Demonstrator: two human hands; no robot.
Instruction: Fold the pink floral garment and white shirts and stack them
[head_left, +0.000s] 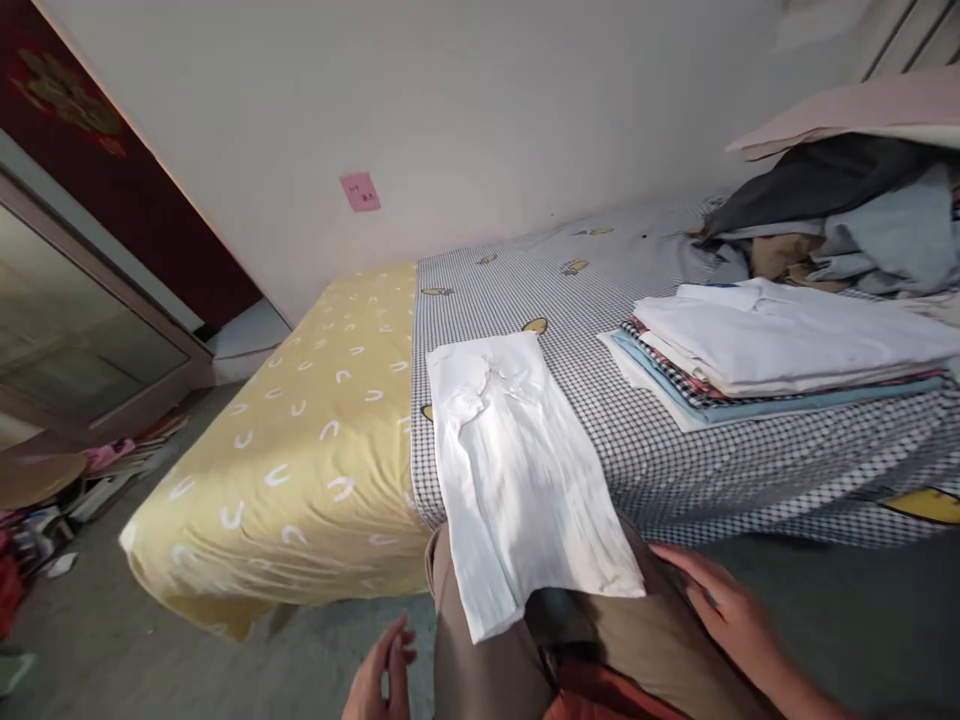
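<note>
A white shirt (pixel 517 470), its sides turned inward, lies lengthwise over the bed's edge. Its near end drapes down against the person's knees in brown trousers (pixel 637 640). To the left of the knees, my left hand (pixel 382 670) hangs with loosely bent fingers and holds nothing; part of it is cut off by the frame. My right hand (pixel 716 605) rests beside the right thigh, fingers stretched out and partly apart, also without anything in it. Neither hand touches the shirt.
On the right of the checked sheet (pixel 495 300) is a stack of folded clothes (pixel 795 340). Behind it sits a heap of rumpled clothes (pixel 840 220). A yellow sheet (pixel 300 470) covers the bed's left part. Clutter (pixel 97 480) lies on the floor at far left.
</note>
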